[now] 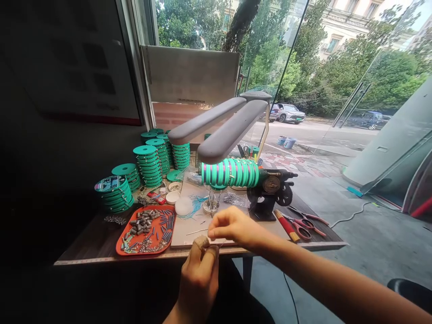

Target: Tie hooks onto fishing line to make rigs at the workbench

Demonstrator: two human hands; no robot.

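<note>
Low in the head view, my left hand [200, 274] is closed in a pinch, with tan wrapping on a finger. My right hand [232, 227] reaches in from the right just above it, thumb and fingertips pressed together. A faint thin strand seems to show by the fingertips, but what either hand holds is too small to make out. Beyond them a thin metal rod [196, 232] lies on the pale board [180, 240]. Left of the hands sits an orange tray [122, 245] with grey cylindrical weights [143, 222], dark slim pieces [168, 220] and small metal bits.
Green spools [147, 166] stand stacked at the back left. More green spools [231, 172] sit on a black hand-cranked machine [270, 189] under a two-armed lamp [232, 128]. Scissors [303, 225] and a red-and-yellow handled tool [286, 226] lie at the right edge. A clear bag [236, 199] lies behind my hands.
</note>
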